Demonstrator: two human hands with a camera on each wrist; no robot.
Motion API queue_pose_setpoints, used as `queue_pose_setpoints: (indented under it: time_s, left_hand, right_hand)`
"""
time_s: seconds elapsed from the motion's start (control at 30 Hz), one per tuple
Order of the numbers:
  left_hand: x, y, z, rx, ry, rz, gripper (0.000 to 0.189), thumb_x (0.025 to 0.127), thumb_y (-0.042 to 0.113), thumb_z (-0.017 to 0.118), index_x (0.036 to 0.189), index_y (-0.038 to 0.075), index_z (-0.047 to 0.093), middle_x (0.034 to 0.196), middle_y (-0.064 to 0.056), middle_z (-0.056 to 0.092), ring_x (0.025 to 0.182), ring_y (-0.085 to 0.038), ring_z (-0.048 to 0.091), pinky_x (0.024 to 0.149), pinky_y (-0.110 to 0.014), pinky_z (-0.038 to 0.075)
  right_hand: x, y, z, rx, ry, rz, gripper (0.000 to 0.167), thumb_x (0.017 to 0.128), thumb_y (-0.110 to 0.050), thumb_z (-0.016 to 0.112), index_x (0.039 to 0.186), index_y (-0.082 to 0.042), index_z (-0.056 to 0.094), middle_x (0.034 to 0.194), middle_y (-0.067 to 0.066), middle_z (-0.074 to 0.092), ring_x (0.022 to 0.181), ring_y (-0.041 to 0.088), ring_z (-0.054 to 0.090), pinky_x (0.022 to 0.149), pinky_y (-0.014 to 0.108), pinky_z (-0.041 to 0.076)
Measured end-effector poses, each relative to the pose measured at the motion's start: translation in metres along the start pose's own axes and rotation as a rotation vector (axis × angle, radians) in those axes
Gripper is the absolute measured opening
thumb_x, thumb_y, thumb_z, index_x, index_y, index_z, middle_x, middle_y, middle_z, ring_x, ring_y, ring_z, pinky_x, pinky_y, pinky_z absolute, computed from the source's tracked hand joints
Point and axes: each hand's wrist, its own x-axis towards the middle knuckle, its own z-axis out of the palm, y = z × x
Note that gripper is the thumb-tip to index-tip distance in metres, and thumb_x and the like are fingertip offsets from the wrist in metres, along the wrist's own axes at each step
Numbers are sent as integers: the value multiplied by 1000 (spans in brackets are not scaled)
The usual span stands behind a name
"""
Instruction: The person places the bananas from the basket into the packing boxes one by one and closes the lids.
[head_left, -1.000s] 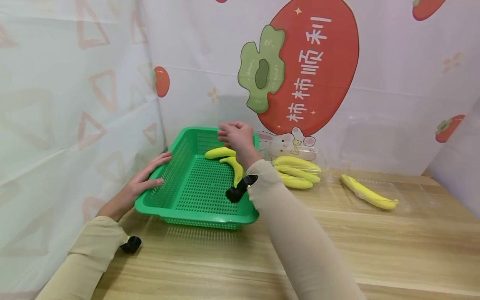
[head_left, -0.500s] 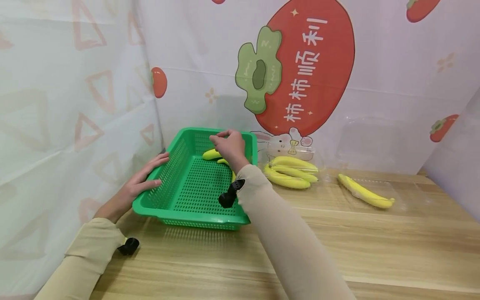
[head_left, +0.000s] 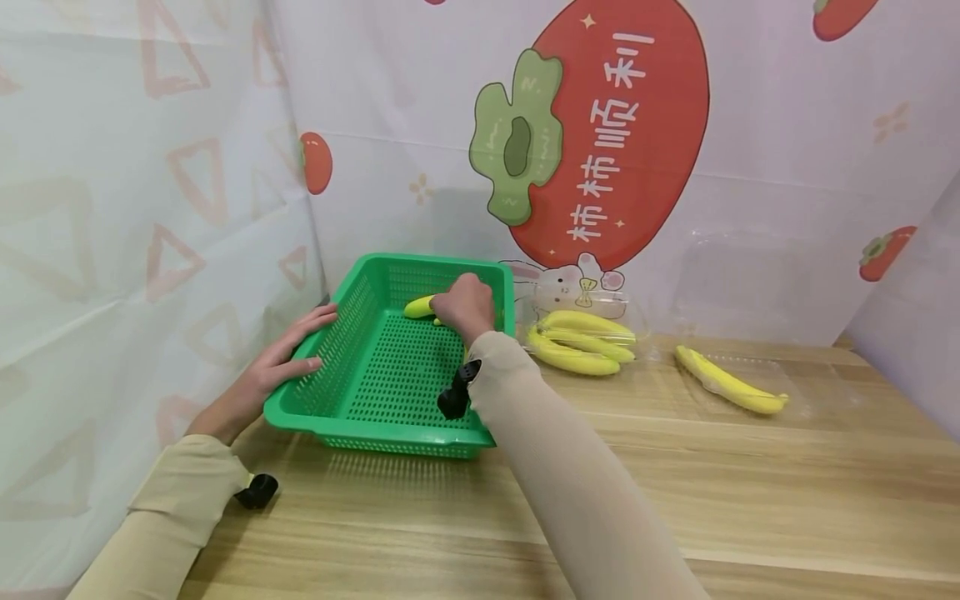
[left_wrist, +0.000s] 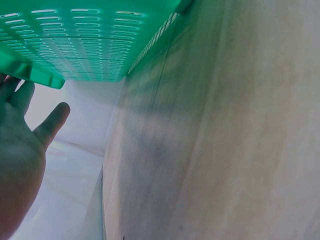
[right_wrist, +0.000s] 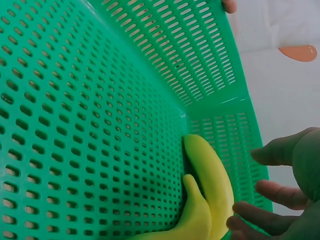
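A green plastic basket [head_left: 352,435] with slotted walls stands on the wooden table. My left hand [head_left: 283,354] rests on its left rim with straight fingers; in the left wrist view the thumb [left_wrist: 53,123] sticks out below the rim. Two yellow bananas lie in the basket's far right part. My right hand [head_left: 467,307] reaches down over them and hides most of both in the head view. From the right wrist, its thumb and fingers are spread apart, with fingertips [right_wrist: 239,209] right at the rear banana [right_wrist: 212,175]. The front banana [right_wrist: 195,217] lies against the rear one.
Right of the basket, several bananas [head_left: 573,360] lie in a clear plastic container [head_left: 628,307]. Farther right, a single banana [head_left: 731,383] lies on another clear container [head_left: 806,387]. Printed cloth walls stand at the left and behind.
My right hand has moved left and then down into the basket, over the bananas. The left hand stays on the rim.
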Motion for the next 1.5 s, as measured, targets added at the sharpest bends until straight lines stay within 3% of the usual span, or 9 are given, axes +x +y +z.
queue_pose_setpoints:
  time_s: [0.27, 0.5, 0.63, 0.83, 1.03, 1.17, 1.27, 1.4, 1.5]
  left_hand:
    - [-1, 1, -1, 6, -11, -39, 60, 108, 7, 49, 166, 4, 33, 179, -3, 20, 163, -6, 14, 109, -8, 25]
    - [0, 2, -1, 2, -7, -34, 60, 107, 7, 50, 165, 3, 34, 178, -1, 21, 163, -6, 15, 109, -8, 26]
    - [0, 3, -2, 4, -7, -25, 60, 107, 6, 50, 165, 4, 34, 178, 1, 23, 163, -5, 15, 108, -9, 26]
    - [-1, 3, -3, 5, -9, -38, 60, 107, 7, 50, 166, 5, 34, 178, 0, 21, 163, -4, 15, 108, -8, 27]
    - [-1, 3, -2, 7, -10, -28, 60, 107, 7, 50, 165, 3, 34, 178, 0, 22, 161, 0, 15, 110, -8, 25]
    - [-1, 3, -2, 11, -10, -17, 60, 107, 6, 49, 165, 2, 33, 178, 0, 22, 160, 3, 16, 110, -7, 25]
    - [-1, 2, -3, 10, -12, -18, 60, 108, 6, 49, 165, 2, 33, 178, -1, 22, 161, 1, 15, 110, -8, 25]
    - [-1, 2, -2, 4, -13, -16, 59, 108, 6, 49, 165, 2, 33, 178, 0, 22, 161, 0, 15, 109, -8, 25]
    - [-1, 2, -1, -4, -11, -12, 59, 107, 6, 49, 165, 2, 34, 178, 1, 23, 160, 3, 16, 108, -7, 26]
  right_hand:
    - [-1, 2, 3, -211, -59, -2, 22, 101, -19, 65, 119, -7, 65, 99, 11, 65, 71, 24, 48, 67, 38, 40]
    - [-5, 2, 6, -333, -156, 6, 40, 102, -20, 68, 139, -6, 59, 120, 18, 64, 88, 30, 49, 78, 41, 39]
    - [-7, 4, 6, -389, -241, -20, 38, 98, -16, 76, 133, -6, 66, 125, 18, 66, 90, 29, 53, 76, 39, 43]
    - [-6, 8, 8, -460, -332, -65, 11, 100, -5, 69, 111, -5, 73, 104, 15, 68, 74, 23, 57, 62, 33, 49]
    - [-5, 9, 8, -513, -331, -93, 11, 103, -3, 60, 96, -7, 66, 86, 9, 54, 68, 19, 40, 56, 30, 36]
    - [-6, 9, 7, -475, -301, -130, 11, 102, -1, 60, 95, -6, 66, 85, 9, 54, 70, 20, 41, 60, 30, 36]
    - [-8, 9, 7, -435, -242, -155, 9, 100, -2, 64, 107, -4, 69, 99, 12, 63, 78, 22, 46, 66, 31, 39]
    - [-8, 8, 8, -385, -168, -146, 30, 101, -8, 66, 131, -2, 64, 120, 18, 68, 87, 25, 55, 71, 34, 44]
    - [-4, 7, 10, -340, -131, -125, 35, 103, -11, 64, 136, -2, 60, 119, 20, 68, 86, 28, 62, 71, 35, 49]
